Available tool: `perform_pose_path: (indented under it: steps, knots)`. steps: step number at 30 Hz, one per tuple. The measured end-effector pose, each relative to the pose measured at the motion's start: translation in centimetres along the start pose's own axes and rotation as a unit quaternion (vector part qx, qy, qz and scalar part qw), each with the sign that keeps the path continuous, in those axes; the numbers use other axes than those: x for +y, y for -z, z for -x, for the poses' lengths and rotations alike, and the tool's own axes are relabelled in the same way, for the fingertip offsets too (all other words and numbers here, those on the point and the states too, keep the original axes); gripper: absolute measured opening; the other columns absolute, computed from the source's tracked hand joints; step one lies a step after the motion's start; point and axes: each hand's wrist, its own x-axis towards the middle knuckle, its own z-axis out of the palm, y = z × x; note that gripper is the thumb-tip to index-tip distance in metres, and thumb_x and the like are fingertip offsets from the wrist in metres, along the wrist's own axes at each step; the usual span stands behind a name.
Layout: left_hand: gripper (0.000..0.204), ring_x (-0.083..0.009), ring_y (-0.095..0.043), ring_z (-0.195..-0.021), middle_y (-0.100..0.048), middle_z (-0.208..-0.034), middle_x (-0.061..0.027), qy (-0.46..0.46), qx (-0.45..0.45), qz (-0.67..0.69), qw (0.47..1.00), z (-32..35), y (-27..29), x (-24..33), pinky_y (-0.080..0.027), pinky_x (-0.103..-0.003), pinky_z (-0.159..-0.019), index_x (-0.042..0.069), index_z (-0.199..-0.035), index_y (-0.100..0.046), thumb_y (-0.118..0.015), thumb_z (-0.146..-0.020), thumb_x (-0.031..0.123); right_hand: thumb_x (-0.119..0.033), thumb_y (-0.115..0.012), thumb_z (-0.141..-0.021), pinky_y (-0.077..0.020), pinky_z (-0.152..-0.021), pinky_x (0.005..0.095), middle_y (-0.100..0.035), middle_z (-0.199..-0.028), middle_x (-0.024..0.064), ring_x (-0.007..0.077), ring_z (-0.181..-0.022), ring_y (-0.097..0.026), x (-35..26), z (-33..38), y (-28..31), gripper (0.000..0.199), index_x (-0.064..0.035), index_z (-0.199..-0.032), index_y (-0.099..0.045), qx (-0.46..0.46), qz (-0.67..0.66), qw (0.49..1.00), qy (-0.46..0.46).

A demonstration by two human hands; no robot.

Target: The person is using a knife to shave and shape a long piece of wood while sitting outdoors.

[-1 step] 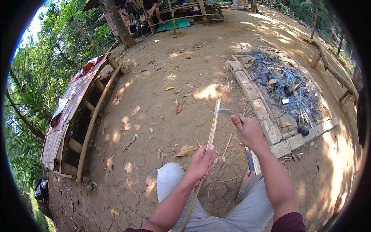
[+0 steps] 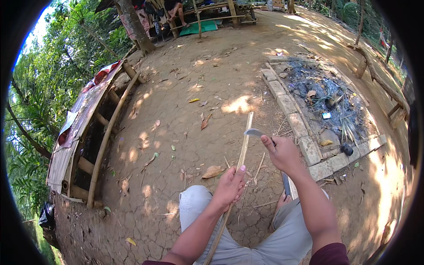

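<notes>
- Left hand [image 2: 229, 187] closed around bamboo strip [image 2: 242, 150], low on its length, steadying it; strip slants up and away from the lap over the ground.
- Right hand [image 2: 282, 154] gripping knife [image 2: 254, 132], blade tip laid against the strip near its upper part, edge set to shave it.
- Knees in grey trousers [image 2: 194, 207] below; strip passes between them.
- Cracked dirt ground [image 2: 185, 115] with dry leaves, thin shavings near the hands.
- Brick-edged ash pit [image 2: 327, 101] right; bamboo frame [image 2: 106, 128] left.

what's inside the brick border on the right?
Inside the brick border: grey ash, charred scraps, dry leaves and a small dark pot. Whatever lies under the ash is covered.
</notes>
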Motion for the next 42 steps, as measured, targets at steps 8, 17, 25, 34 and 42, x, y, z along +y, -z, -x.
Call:
perform_pose_path:
  steps: [8, 17, 25, 34, 42]
  knots:
    - [0.028, -0.0036, -0.031, -0.04, -0.039, -0.062, 0.0046, 0.009, 0.022, -0.023, 0.999, -0.1, 0.5, -0.1, -0.025, -0.021, -0.035, 0.01, -0.096, -0.047, -0.048, -0.105, 0.036, -0.074, -0.043, -0.089, -0.0512, -0.057, 0.0502, -0.063, -0.061, 0.0202, 0.0415, -0.063, -0.065, -2.2, 2.6, -2.4, 0.077, -0.0038, -0.068, -0.066, -0.117, 0.076, 0.982, 0.125]
    - [0.025, -0.0039, -0.032, -0.04, -0.038, -0.063, 0.0048, -0.013, 0.002, -0.016, 1.0, 0.2, -0.1, 0.6, -0.025, -0.021, -0.036, 0.01, -0.101, -0.046, -0.046, -0.105, 0.035, -0.07, -0.047, -0.09, -0.0512, -0.056, 0.0493, -0.063, -0.061, 0.0196, 0.0402, -0.06, -0.065, -0.9, 2.1, -2.6, 0.072, -0.0042, -0.067, -0.066, -0.032, 0.058, 0.987, 0.148]
    - [0.027, -0.0038, -0.033, -0.039, -0.04, -0.063, 0.004, -0.006, 0.019, -0.009, 1.0, 0.1, 0.0, 0.5, -0.026, -0.021, -0.035, 0.01, -0.094, -0.046, -0.048, -0.104, 0.035, -0.071, -0.046, -0.09, -0.0509, -0.057, 0.0496, -0.063, -0.063, 0.0209, 0.0419, -0.063, -0.065, -1.5, 2.4, -2.3, 0.074, -0.0033, -0.069, -0.066, -0.078, 0.036, 0.989, 0.124]
    - [0.028, -0.0049, -0.034, -0.039, -0.041, -0.064, 0.0028, -0.01, 0.011, -0.005, 1.0, 0.1, 0.2, 0.4, -0.026, -0.021, -0.034, 0.009, -0.092, -0.045, -0.047, -0.105, 0.035, -0.071, -0.048, -0.09, -0.0515, -0.057, 0.0497, -0.063, -0.063, 0.0217, 0.042, -0.063, -0.065, -1.5, 2.3, -2.4, 0.073, -0.0027, -0.071, -0.067, -0.082, 0.037, 0.988, 0.125]
    - [0.032, -0.0055, -0.035, -0.04, -0.043, -0.065, 0.0017, -0.006, 0.015, 0.015, 1.0, 0.0, 0.4, 0.1, -0.027, -0.021, -0.034, 0.008, -0.097, -0.046, -0.042, -0.105, 0.039, -0.07, -0.048, -0.09, -0.0511, -0.057, 0.0501, -0.063, -0.063, 0.0219, 0.0421, -0.063, -0.065, -1.4, 2.3, -2.4, 0.072, -0.0028, -0.072, -0.067, -0.084, 0.035, 0.988, 0.127]
